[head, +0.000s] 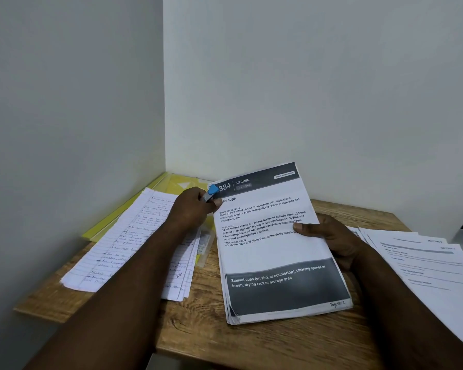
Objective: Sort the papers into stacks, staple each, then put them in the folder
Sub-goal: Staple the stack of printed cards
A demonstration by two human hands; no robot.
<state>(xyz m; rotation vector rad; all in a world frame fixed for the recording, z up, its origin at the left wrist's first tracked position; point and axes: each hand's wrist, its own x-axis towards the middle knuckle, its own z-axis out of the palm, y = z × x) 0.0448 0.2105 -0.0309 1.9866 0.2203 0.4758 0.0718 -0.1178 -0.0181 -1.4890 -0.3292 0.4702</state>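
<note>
The printed stack (273,252) is at the middle of the wooden table (211,335), tilted up toward the camera, with its near edge low over the bare wood. The left hand (191,206) is curled round a blue stapler (211,192) at the stack's top left corner. The right hand (329,236) grips the stack's right edge, thumb on the top page. To the left, handwritten lined sheets (123,244) overhang the table's left edge and partly cover a yellow folder (110,222) pushed into the wall corner. To the right, loose printed sheets (425,263) fan out to the frame edge. Open wood shows only along the near edge.
</note>
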